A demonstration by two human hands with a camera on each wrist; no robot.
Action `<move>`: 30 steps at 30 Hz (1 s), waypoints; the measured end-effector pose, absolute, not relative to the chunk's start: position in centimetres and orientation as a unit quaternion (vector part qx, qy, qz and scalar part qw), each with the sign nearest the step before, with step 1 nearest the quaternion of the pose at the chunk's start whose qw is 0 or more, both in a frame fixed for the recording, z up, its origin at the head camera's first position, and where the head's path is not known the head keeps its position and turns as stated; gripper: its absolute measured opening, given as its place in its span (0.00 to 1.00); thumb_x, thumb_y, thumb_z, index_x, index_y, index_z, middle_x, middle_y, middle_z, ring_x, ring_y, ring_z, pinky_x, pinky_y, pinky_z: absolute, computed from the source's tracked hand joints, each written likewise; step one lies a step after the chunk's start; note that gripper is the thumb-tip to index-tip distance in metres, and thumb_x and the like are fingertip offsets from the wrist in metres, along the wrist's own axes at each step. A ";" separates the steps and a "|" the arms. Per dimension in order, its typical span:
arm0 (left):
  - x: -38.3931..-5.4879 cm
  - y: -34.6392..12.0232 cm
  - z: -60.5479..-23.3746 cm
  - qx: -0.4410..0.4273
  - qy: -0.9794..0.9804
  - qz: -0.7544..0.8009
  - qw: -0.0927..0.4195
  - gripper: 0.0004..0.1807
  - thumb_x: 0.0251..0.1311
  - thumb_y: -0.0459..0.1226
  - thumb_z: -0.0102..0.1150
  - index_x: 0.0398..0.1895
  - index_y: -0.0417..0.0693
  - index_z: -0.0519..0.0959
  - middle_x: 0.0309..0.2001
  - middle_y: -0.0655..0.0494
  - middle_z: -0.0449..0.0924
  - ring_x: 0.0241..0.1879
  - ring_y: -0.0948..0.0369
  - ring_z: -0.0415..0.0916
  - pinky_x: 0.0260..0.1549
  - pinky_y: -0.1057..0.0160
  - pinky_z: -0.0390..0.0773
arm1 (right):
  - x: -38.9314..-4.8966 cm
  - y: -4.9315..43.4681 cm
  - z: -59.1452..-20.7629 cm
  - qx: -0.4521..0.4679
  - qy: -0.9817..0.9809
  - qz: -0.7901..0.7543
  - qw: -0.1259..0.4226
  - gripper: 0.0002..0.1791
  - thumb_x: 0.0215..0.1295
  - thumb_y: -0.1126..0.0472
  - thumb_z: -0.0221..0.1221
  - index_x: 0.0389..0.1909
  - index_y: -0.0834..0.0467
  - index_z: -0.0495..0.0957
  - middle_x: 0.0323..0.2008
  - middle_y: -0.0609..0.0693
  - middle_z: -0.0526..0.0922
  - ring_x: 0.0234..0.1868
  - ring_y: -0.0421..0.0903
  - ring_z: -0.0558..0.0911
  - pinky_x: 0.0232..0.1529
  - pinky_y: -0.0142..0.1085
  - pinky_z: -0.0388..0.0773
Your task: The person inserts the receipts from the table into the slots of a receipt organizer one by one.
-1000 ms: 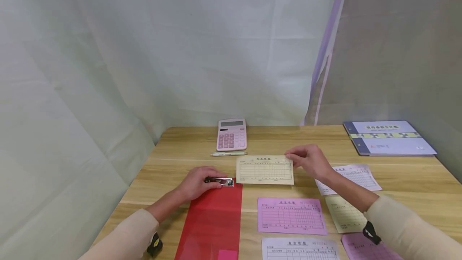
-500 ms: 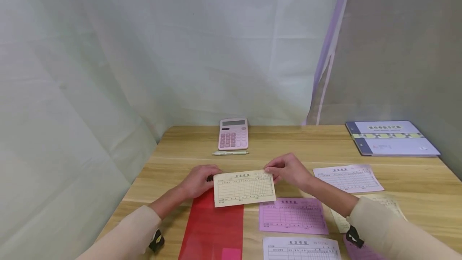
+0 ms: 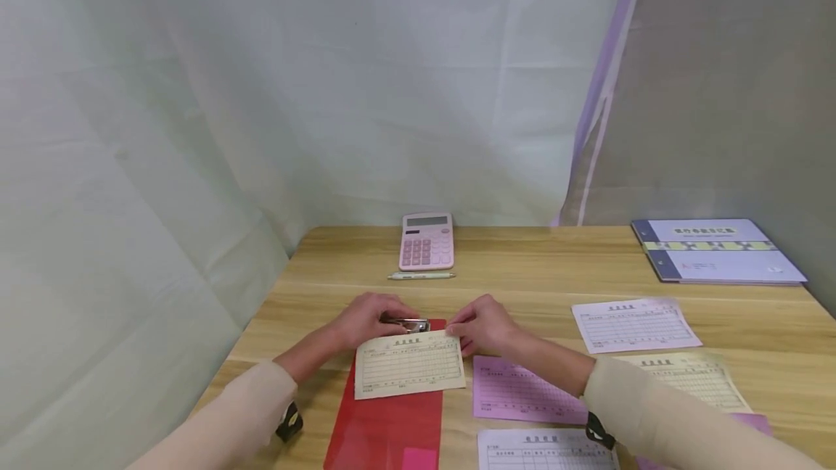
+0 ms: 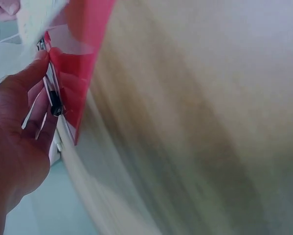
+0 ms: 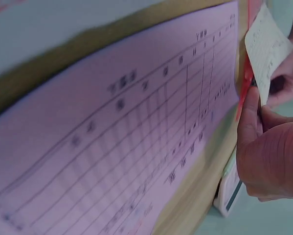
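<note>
Two hands work at the head of a red clipboard (image 3: 392, 430) on a wooden desk (image 3: 555, 267). The left hand (image 3: 372, 321) pinches the metal clip (image 3: 418, 324) between its fingers; the right hand (image 3: 486, 325) holds a yellow slip (image 3: 410, 366) by the upper right corner. The slip slants over the clipboard's upper part, its right end overhanging the side, its top edge near the clip but seemingly not under it. Whether the clip is raised cannot be told.

The filing looks to be in its early stages: no fastened slip shows, and five others lie loose to the right, a pink slip (image 3: 522, 397), a white slip (image 3: 545, 452), a lilac slip (image 3: 633, 328), a second yellow slip (image 3: 702, 376) and a second pink slip (image 3: 754, 423), partly hidden.

Bare wood runs from the clipboard to the desk's left edge. On the right, only a narrow strip separates it from the nearest pink slip. Beyond the clip, wood stretches to a pen (image 3: 421, 275) and calculator (image 3: 427, 241).
</note>
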State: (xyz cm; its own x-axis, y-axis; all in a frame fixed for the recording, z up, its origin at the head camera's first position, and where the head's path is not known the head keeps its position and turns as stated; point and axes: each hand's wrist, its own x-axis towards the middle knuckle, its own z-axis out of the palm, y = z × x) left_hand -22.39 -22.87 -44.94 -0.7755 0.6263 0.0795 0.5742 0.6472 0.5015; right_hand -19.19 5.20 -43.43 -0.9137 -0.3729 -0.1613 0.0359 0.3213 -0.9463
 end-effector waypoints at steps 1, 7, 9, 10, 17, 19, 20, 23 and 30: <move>-22.5 -22.9 -44.9 0.332 0.906 0.255 0.054 0.18 0.65 0.38 0.75 0.58 0.53 0.89 0.48 0.62 0.89 0.46 0.63 0.84 0.46 0.61 0.81 | -19.1 4.9 -43.4 -0.104 0.791 -0.575 0.181 0.04 0.68 0.74 0.67 0.40 0.71 0.89 0.29 0.59 0.89 0.25 0.49 0.88 0.28 0.41 0.86; -23.0 -22.7 -44.2 0.309 0.906 0.271 0.102 0.18 0.64 0.41 0.76 0.57 0.51 0.89 0.49 0.63 0.89 0.47 0.65 0.85 0.49 0.59 0.83 | -18.6 3.6 -43.5 -0.101 0.792 -0.574 0.184 0.04 0.69 0.74 0.66 0.39 0.72 0.88 0.31 0.59 0.89 0.29 0.51 0.90 0.30 0.42 0.87; -23.1 -22.6 -44.0 0.294 0.906 0.280 0.119 0.18 0.64 0.41 0.77 0.56 0.52 0.89 0.49 0.63 0.89 0.47 0.65 0.86 0.50 0.58 0.83 | -18.6 3.3 -43.6 -0.100 0.794 -0.571 0.182 0.04 0.69 0.74 0.66 0.38 0.72 0.88 0.31 0.59 0.89 0.29 0.51 0.90 0.30 0.42 0.87; -23.2 -22.5 -43.9 0.288 0.907 0.282 0.126 0.18 0.63 0.41 0.77 0.56 0.52 0.89 0.48 0.63 0.89 0.46 0.66 0.86 0.50 0.58 0.83 | -18.6 3.2 -43.5 -0.101 0.795 -0.571 0.181 0.03 0.69 0.74 0.66 0.38 0.72 0.88 0.31 0.59 0.89 0.29 0.52 0.90 0.30 0.42 0.87; -23.6 -22.3 -43.4 0.276 0.910 0.272 0.147 0.17 0.62 0.38 0.78 0.54 0.55 0.90 0.45 0.66 0.90 0.44 0.68 0.85 0.49 0.60 0.83 | -18.8 2.8 -43.4 -0.119 0.813 -0.543 0.173 0.03 0.67 0.74 0.67 0.38 0.71 0.88 0.30 0.56 0.88 0.26 0.49 0.88 0.29 0.40 0.86; -23.7 -22.3 -43.3 0.271 0.913 0.266 0.151 0.17 0.62 0.37 0.78 0.54 0.57 0.90 0.44 0.68 0.90 0.42 0.69 0.84 0.49 0.60 0.83 | -18.9 2.8 -43.4 -0.129 0.819 -0.533 0.170 0.02 0.67 0.73 0.68 0.37 0.70 0.88 0.29 0.56 0.88 0.25 0.49 0.88 0.29 0.40 0.86; -23.7 -22.2 -43.2 0.269 0.914 0.262 0.153 0.17 0.62 0.37 0.78 0.54 0.58 0.90 0.43 0.69 0.90 0.42 0.69 0.84 0.49 0.60 0.83 | -19.0 2.8 -43.4 -0.133 0.823 -0.527 0.168 0.02 0.67 0.73 0.68 0.37 0.69 0.88 0.29 0.55 0.88 0.24 0.48 0.87 0.28 0.39 0.86; -23.8 -22.2 -43.2 0.266 0.918 0.250 0.154 0.17 0.63 0.38 0.77 0.54 0.60 0.90 0.43 0.71 0.89 0.41 0.70 0.83 0.50 0.60 0.82 | -19.2 2.7 -43.5 -0.144 0.830 -0.513 0.162 0.02 0.67 0.73 0.68 0.35 0.68 0.88 0.27 0.54 0.88 0.23 0.48 0.87 0.27 0.39 0.85; -23.5 -22.3 -43.5 0.308 0.922 0.204 0.118 0.17 0.65 0.42 0.76 0.57 0.59 0.89 0.48 0.70 0.88 0.45 0.72 0.83 0.50 0.61 0.82 | -19.4 2.5 -43.5 -0.149 0.831 -0.513 0.153 0.03 0.68 0.74 0.67 0.33 0.69 0.88 0.26 0.56 0.88 0.22 0.48 0.87 0.26 0.38 0.85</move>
State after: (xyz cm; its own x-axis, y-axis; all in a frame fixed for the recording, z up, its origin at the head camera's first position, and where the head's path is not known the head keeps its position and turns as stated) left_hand -23.47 -22.34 -43.49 -0.7822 0.6161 -0.0924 0.5199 0.7273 0.4481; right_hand -19.36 2.52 -43.47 -0.9084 -0.4056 -0.1019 -0.0908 0.4292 -0.8986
